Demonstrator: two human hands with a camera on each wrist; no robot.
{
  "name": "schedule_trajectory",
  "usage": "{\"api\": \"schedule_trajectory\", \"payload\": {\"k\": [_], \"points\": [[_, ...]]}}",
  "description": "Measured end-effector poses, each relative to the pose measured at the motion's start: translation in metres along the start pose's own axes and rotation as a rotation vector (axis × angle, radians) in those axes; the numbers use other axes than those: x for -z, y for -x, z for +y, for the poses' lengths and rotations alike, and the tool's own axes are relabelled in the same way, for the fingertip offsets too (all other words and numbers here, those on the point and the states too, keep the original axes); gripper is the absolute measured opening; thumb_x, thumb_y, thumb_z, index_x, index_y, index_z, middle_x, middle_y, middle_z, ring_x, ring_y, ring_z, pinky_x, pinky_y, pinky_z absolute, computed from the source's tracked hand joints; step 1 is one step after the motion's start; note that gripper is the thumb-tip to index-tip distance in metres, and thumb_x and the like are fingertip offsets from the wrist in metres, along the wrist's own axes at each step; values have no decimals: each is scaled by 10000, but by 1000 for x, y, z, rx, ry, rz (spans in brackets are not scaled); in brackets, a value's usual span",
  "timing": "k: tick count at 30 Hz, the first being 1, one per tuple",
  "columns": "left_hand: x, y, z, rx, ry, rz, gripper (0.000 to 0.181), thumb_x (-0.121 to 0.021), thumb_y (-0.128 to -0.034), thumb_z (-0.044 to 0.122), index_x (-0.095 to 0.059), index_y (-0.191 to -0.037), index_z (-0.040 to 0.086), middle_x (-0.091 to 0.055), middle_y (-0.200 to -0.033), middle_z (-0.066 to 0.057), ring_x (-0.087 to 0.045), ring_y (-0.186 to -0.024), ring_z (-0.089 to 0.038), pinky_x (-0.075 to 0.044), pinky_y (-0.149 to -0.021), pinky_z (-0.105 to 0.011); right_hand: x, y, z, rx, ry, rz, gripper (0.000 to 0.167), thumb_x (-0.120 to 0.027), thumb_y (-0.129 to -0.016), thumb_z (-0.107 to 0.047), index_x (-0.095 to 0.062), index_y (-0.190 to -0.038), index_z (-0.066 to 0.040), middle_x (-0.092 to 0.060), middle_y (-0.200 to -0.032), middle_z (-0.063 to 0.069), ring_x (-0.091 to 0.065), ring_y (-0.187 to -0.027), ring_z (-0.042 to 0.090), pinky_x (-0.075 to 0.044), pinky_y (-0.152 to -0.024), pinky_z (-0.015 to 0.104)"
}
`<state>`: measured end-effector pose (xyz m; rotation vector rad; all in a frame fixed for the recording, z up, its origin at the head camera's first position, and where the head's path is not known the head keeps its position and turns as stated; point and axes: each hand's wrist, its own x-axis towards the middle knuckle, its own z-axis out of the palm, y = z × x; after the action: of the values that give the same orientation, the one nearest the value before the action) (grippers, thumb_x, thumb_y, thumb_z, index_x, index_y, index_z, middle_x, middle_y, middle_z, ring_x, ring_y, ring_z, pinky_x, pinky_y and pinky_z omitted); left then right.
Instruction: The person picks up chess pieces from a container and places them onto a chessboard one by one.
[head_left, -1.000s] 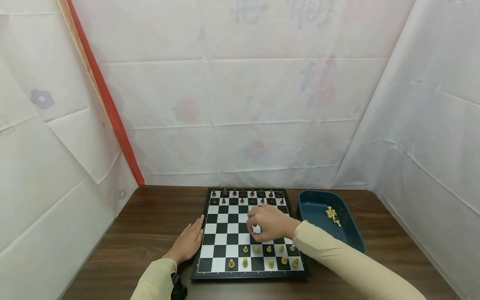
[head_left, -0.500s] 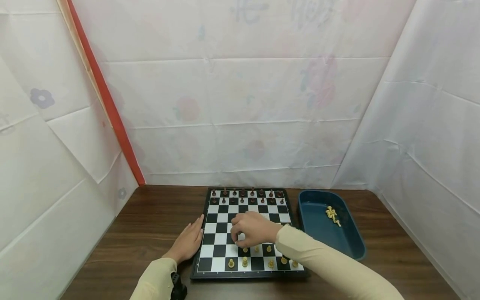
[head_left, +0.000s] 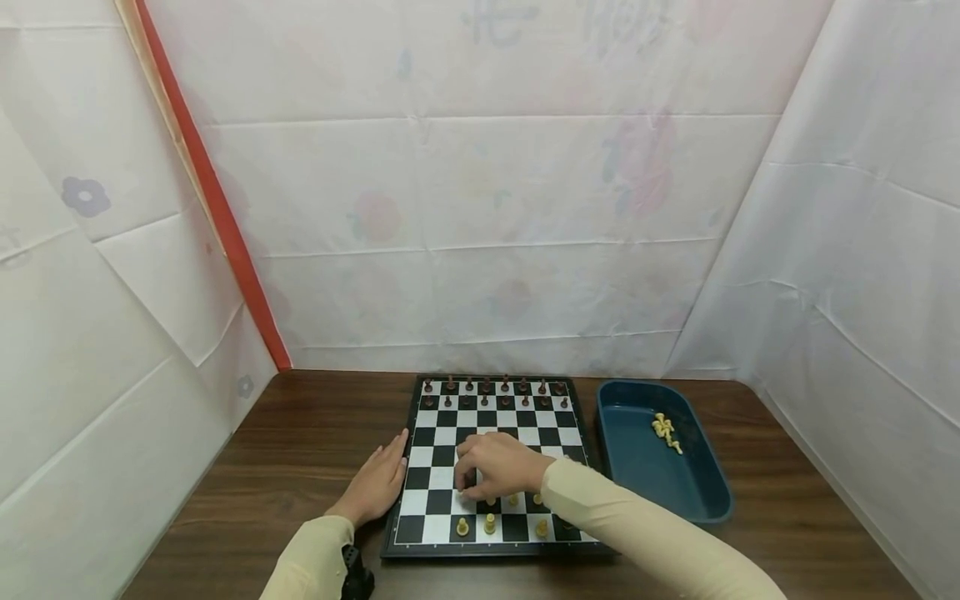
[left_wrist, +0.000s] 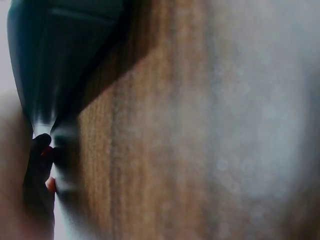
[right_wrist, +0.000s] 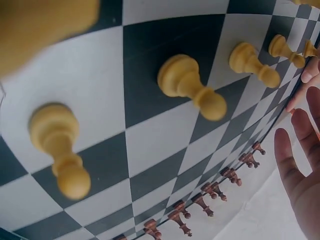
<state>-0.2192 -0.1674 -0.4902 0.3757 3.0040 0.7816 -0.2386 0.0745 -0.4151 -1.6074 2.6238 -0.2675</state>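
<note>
A small yellow pawn (right_wrist: 310,49) is held at the tips of the right hand (head_left: 495,463), over the near part of the black-and-white chessboard (head_left: 441,478). The right grip is narrow, with thumb and finger bent close together, and the pawn is partly hidden. Just beside it, four other yellow pawns (right_wrist: 185,80) are seen standing in a row, each on its own square. Behind that row, on the side nearest the person, more yellow chess pieces (head_left: 490,524) are set. At the far end, two rows of red-brown chess pieces (head_left: 485,388) are lined up. The left hand (head_left: 375,479) is laid on the brown wooden surface (head_left: 330,425) with its fingers stretched out, and the left side of the board is touched by them; nothing is held in the left grip. To the right of the board, a small heap of yellow pieces (head_left: 665,430) is kept in a blue tray (head_left: 630,433).
</note>
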Motion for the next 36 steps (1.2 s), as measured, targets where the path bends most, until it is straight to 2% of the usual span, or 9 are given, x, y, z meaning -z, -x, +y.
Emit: {"api": "schedule_trajectory", "payload": {"k": [6,13,17,24,30,36], "points": [[0,0,2,11,1,-8,522,-339,-1029,173,-218,-1494,-32,-303,-1502,-220,-269,-1391,-340,-161,-1137,-511,-4,1,2,0,6,-6,42,-744,-826,-350,-732,-828,-310,-527,-797,-198,-448,-721,-46,-353,-580,98],[0,-3,1,14,2,-7,528,-338,-1029,180,-209,-1497,-28,-298,-1506,-214,-265,-1394,-335,-157,-1140,-506,-3,0,5,-26,51,-42,57,-757,-803,-370,-723,-826,-330,-524,-812,-209,-448,-741,-44,-373,-628,130],[0,-3,0,6,6,-13,528,-343,-1027,175,-212,-1495,-33,-297,-1507,-214,-264,-1393,-337,-160,-1138,-509,0,1,7,-23,41,-49,77,-759,-799,-370,-727,-850,-323,-525,-817,-205,-458,-749,-49,-380,-622,124],[1,-2,-1,-4,8,-10,519,-342,-1027,167,-226,-1488,-43,-306,-1500,-221,-275,-1388,-339,-166,-1135,-513,15,8,12,-3,67,-11,80,-754,-800,-327,-735,-869,-292,-542,-803,-140,-428,-689,-23,-357,-572,131],[3,-1,0,-19,11,-1,513,-350,-1026,159,-241,-1482,-49,-316,-1490,-234,-286,-1380,-353,-174,-1130,-523,33,19,17,-48,80,-3,78,-749,-795,-290,-735,-865,-258,-543,-808,-152,-467,-709,-12,-397,-595,154],[3,-2,-2,-21,7,-4,519,-344,-1029,173,-230,-1487,-44,-307,-1497,-228,-279,-1384,-349,-170,-1132,-522,43,33,27,-92,113,-5,97,-743,-800,-282,-744,-888,-242,-559,-799,-110,-457,-709,26,-396,-593,200]]}}
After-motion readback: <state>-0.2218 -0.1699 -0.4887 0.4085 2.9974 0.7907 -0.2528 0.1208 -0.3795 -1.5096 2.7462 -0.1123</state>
